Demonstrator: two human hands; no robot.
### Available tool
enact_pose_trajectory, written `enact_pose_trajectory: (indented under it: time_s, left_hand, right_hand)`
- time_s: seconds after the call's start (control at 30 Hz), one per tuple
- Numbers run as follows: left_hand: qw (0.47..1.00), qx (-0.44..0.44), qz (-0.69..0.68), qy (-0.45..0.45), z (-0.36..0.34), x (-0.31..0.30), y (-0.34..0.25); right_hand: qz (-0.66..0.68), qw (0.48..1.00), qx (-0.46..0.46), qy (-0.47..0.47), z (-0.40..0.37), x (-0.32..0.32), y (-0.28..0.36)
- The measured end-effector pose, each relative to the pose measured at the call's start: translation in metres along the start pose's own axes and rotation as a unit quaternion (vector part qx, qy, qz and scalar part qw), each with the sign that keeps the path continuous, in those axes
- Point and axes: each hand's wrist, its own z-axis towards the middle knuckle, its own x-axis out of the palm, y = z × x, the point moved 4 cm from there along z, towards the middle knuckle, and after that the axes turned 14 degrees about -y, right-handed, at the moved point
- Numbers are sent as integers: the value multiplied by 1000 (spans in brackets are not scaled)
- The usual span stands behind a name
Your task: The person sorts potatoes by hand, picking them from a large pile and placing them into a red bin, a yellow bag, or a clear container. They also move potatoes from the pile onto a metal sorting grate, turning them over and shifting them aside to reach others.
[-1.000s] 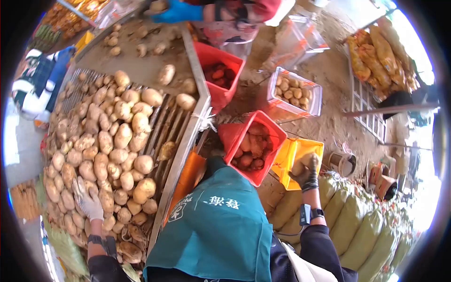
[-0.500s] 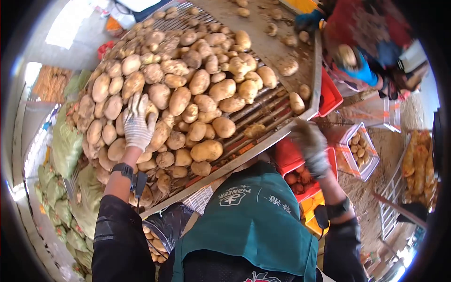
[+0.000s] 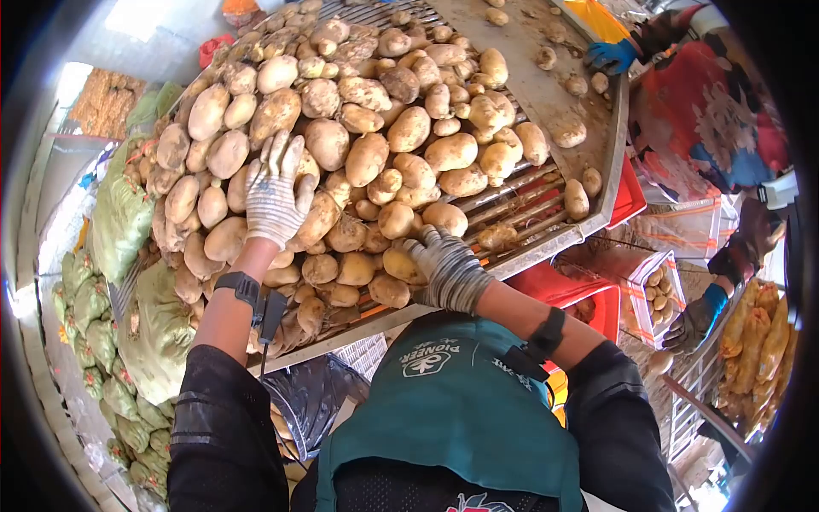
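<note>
A heap of potatoes (image 3: 365, 160), some smeared with soil, covers the slatted sorting table (image 3: 533, 209). My left hand (image 3: 277, 194), in a striped knit glove, lies on the heap with its fingers stretched out and the thumb apart. At the near edge of the heap, my right hand (image 3: 450, 271), in a dirtier striped glove, has its fingers bent around a yellowish potato (image 3: 401, 266). Part of that potato is hidden by the fingers.
Red crates (image 3: 589, 294) stand below the table's metal rim (image 3: 478, 286) on the right. Green mesh sacks (image 3: 153, 333) pile up at left. A co-worker's blue-gloved hand (image 3: 610, 56) is at the far right corner; another gloved hand (image 3: 695, 320) is lower right.
My right hand has moved left from above the red crate to the heap and closed on a potato. The left hand remains on the heap. The view has shifted slightly.
</note>
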Motion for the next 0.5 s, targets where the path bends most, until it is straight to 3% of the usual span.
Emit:
enact_pose_trajectory:
  time_s: [0.03, 0.07, 0.1, 0.13, 0.17, 0.23, 0.3, 0.4, 0.43, 0.5]
  left_hand:
    - [1000, -1, 4, 4, 0, 0, 0]
    - [1000, 5, 8, -1, -1, 0, -1]
    - [1000, 12, 9, -9, -1, 0, -2]
    - [1000, 19, 8, -9, -1, 0, -2]
    - [1000, 23, 11, -10, 1, -2, -3]
    - [999, 29, 16, -6, 1, -2, -3]
    - [1000, 25, 1, -3, 2, -3, -4]
    - [999, 18, 23, 14, 1, 1, -3]
    - [999, 25, 42, 15, 0, 3, -1]
    - [998, 54, 36, 0, -1, 3, -1]
  right_hand:
    - [0, 1000, 8, -6, -6, -2, -7]
    - [172, 982, 65, -36, -16, -4, -19]
    - [338, 931, 118, -70, -27, -6, -33]
    - [534, 823, 186, -52, -41, 4, -46]
    - [654, 733, 183, -43, -50, 5, -55]
    - [811, 551, 197, -21, -76, -20, -50]
    - [842, 507, 176, -47, -98, -28, -52]
    - [893, 400, 199, -45, -131, -38, -50]
    - [910, 375, 165, -59, -141, -29, -55]
    - [917, 343, 184, -88, -159, -16, -64]
